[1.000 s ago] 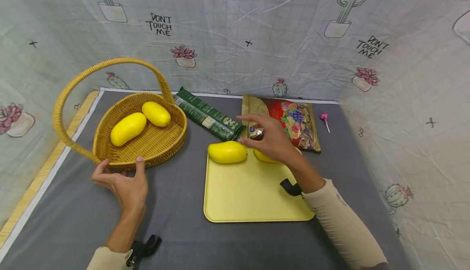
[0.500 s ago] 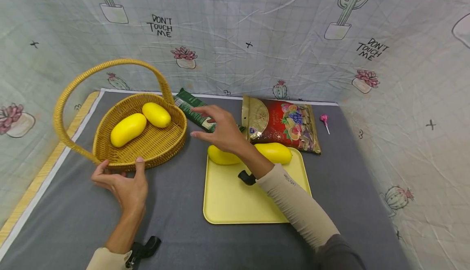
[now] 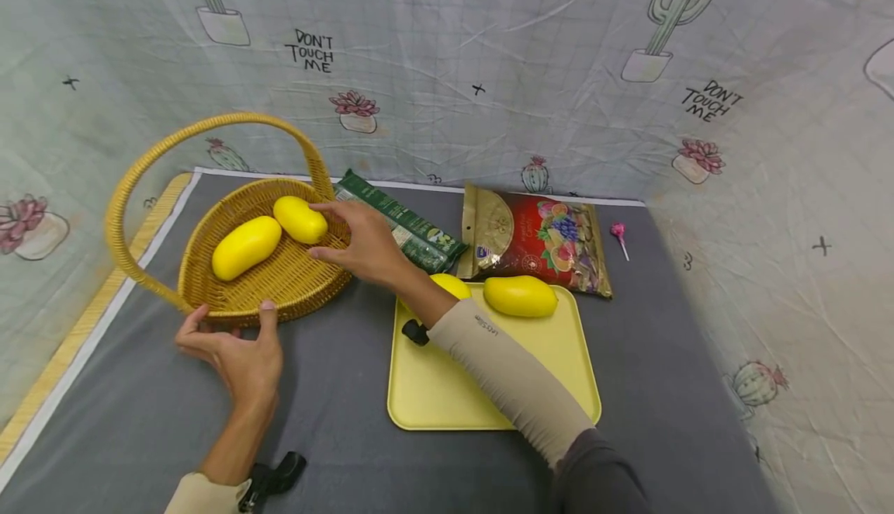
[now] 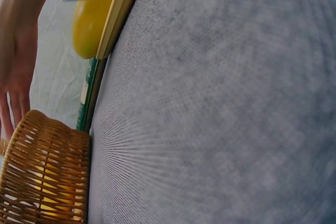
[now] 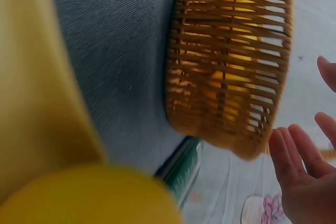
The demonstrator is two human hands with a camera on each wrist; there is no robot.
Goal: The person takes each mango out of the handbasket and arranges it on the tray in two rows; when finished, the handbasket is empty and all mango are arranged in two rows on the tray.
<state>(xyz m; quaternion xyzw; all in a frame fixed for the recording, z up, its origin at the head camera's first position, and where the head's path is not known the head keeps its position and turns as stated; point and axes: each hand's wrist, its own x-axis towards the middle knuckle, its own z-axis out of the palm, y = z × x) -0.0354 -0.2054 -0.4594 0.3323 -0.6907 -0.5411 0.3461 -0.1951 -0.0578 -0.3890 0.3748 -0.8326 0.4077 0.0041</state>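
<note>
My left hand (image 3: 240, 351) touches the near rim of a yellow wicker basket (image 3: 307, 306), thumb and index finger spread along it. My right hand (image 3: 363, 246) reaches over the basket's right side, thumb and fingers apart, fingertips right beside a yellow mango (image 3: 299, 219). A second mango (image 3: 246, 248) lies to its left in the basket. In the right wrist view, my right hand (image 5: 302, 171) shows its extended fingers above the woven wall. Through the wicker, yellow shows in the left wrist view's basket (image 4: 47, 166). My left hand does not show in that view.
A pale yellow tray (image 3: 447, 405) holds a mango (image 3: 520, 296) and another mango (image 3: 450, 285), partly behind my right forearm. Behind lie a green packet (image 3: 412, 227) and a red-gold candy bag (image 3: 534, 238). A pink lollipop (image 3: 618, 231) lies at the right. The basket's tall handle (image 3: 230, 119) arches up.
My right hand has moved left, from over the tray's far edge, past the green packet, to the mango in the basket. My left hand has stayed at the basket's rim.
</note>
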